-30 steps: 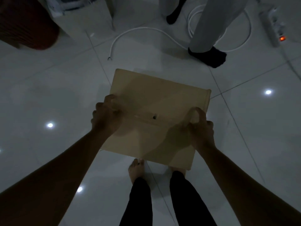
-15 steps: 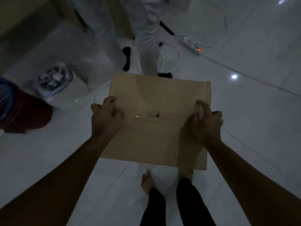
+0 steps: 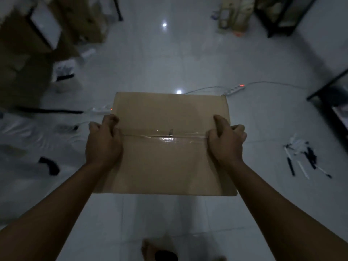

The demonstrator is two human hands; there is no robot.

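A person holds a flat brown cardboard box (image 3: 169, 147) level above a glossy white tiled floor (image 3: 169, 63), its centre seam sealed with shiny clear tape (image 3: 165, 137). The left hand (image 3: 103, 142) grips the left edge, the right hand (image 3: 226, 142) the right edge, fingers curled around the board. A white power strip (image 3: 235, 89) and scattered pens (image 3: 303, 159) lie beyond.

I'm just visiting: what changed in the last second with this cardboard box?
The person has turned with the cardboard box: the legs of someone standing beyond it have gone from view, and scattered pens now show on the floor to the right. Nothing was taken up or let go. The left hand and right hand still grip the box's sides by the taped seam.
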